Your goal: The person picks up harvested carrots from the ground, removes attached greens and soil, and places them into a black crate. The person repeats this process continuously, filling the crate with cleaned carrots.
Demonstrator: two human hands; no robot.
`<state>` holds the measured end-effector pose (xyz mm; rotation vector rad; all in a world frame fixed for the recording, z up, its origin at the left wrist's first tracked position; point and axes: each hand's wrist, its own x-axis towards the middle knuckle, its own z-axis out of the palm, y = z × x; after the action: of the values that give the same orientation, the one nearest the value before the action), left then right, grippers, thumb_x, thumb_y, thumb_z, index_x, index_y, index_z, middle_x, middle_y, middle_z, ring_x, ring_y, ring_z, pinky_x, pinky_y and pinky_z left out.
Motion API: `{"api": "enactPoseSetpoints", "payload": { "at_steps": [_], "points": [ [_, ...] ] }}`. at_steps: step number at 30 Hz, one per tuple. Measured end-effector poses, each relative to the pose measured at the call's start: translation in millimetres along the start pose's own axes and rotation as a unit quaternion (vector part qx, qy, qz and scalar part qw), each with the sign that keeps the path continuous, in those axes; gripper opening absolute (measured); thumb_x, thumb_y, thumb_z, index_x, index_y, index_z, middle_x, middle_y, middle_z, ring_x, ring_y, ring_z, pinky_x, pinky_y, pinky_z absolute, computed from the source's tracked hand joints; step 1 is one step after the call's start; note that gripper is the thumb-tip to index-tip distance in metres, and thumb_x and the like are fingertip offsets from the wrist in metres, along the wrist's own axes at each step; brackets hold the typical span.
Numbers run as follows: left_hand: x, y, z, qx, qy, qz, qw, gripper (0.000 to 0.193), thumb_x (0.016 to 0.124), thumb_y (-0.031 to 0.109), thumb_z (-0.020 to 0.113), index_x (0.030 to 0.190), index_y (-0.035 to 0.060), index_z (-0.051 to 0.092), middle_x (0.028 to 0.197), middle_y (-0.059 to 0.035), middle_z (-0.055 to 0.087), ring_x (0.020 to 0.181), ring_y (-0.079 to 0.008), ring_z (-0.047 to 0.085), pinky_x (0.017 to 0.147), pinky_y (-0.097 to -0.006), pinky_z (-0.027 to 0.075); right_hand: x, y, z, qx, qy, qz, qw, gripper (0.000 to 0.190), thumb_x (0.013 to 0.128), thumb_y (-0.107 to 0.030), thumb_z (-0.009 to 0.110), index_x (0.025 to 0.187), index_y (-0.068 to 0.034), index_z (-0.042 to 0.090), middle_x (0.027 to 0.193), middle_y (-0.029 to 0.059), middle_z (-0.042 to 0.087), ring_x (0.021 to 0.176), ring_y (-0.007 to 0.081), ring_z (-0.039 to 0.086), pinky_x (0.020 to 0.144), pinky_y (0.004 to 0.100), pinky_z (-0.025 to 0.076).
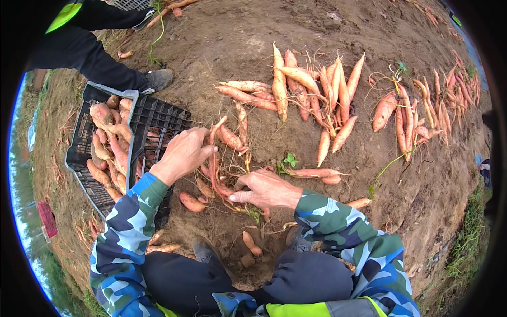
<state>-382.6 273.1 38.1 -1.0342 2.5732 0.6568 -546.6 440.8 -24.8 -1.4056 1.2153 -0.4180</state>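
My left hand [184,154] pinches the upper part of a thin, twisted sweet potato root [214,168] beside the crate. Lower down on the same cluster, my right hand [270,189] has its thumb and fingers closed around the stem end; its exact grip is partly hidden. Just beyond my hands, a thicker sweet potato [229,138] with hairy roots lies on the soil. A short, fat sweet potato [192,202] rests below my left hand. Right of my right hand lies a slim sweet potato [315,173] near a small green leaf sprig [290,160].
A black plastic crate [158,115] full of sweet potatoes [113,138] stands at my left. Beyond it is another person's shoe [157,80]. A large pile of sweet potatoes [303,85] lies ahead, with further clusters [404,119] to the right. A small sweet potato [252,243] lies between my feet.
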Motion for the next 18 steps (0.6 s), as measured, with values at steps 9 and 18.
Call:
{"api": "enactPoseSetpoints", "payload": {
  "at_steps": [9,18],
  "points": [
    [-28.5,-8.2,4.9,-0.058,-0.020,-0.020,0.998,0.034,0.087,0.029,0.070,0.103,-0.0009,0.067,0.097,-0.0240,0.069,0.095,-0.0427,0.066,0.082,-0.0505,0.052,72.4,90.7,-106.7,-0.238,0.418,0.221,0.849,0.044,0.085,-0.031,0.074,0.105,0.006,0.058,0.099,0.0271,0.066,0.089,0.0430,0.068,0.075,0.0514,0.055],
    [-3.1,22.5,2.1,-0.556,0.014,-0.130,0.821,0.058,0.098,0.034,0.065,0.132,-0.0098,0.049,0.108,-0.0170,0.067,0.085,-0.0186,0.071,0.067,-0.0280,0.058,20.3,7.9,-47.1,0.331,0.290,-0.034,0.897,0.064,0.084,-0.027,0.076,0.132,0.010,0.053,0.109,0.0179,0.071,0.094,0.0203,0.068,0.086,0.0339,0.054]
  ]
}}
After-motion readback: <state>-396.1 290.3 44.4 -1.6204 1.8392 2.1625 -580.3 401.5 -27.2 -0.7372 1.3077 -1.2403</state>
